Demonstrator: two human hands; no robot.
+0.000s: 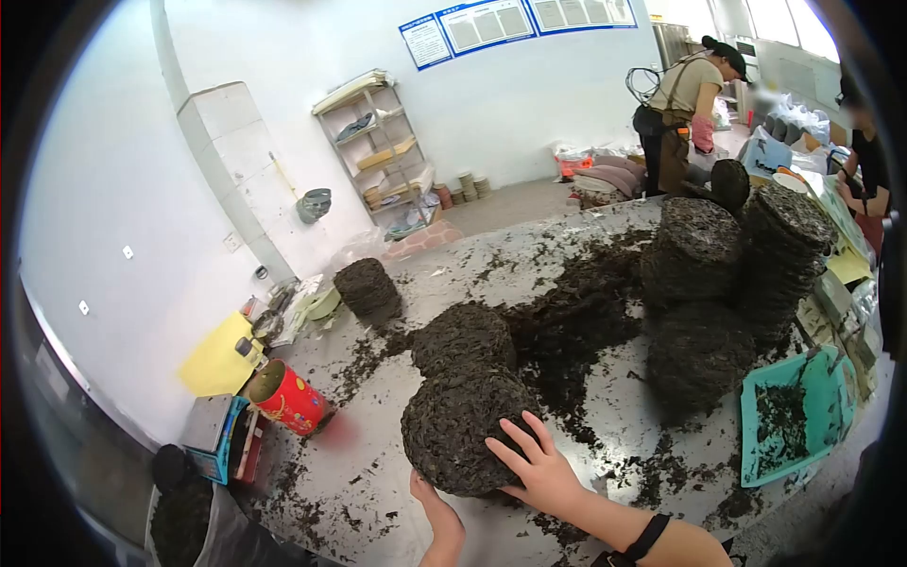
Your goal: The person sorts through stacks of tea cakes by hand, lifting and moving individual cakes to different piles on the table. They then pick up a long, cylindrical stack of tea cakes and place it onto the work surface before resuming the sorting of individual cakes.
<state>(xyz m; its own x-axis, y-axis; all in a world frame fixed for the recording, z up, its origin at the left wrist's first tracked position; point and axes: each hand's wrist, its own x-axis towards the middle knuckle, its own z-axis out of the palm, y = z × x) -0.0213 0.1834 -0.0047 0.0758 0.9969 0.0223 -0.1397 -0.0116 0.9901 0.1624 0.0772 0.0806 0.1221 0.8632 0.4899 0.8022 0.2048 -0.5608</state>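
A dark, round stack of pressed tea-leaf cakes (463,425) is at the near side of the metal table, with its top face tilted toward me. My right hand (546,472) grips its right side, fingers spread over the top edge. Against the lower left side is my left hand (436,510), its fingertips partly hidden by the cakes. Directly behind, another dark stack (461,338) touches or nearly touches the one between my hands. Whether the held stack rests on the table cannot be seen.
Loose leaves lie across the metal table (397,454). Tall cake stacks (699,283) stand on the right, above a turquoise basket (756,449). On the left are a small stack (367,288), a red can (295,402) and a scale (210,425). Two people work at the back right.
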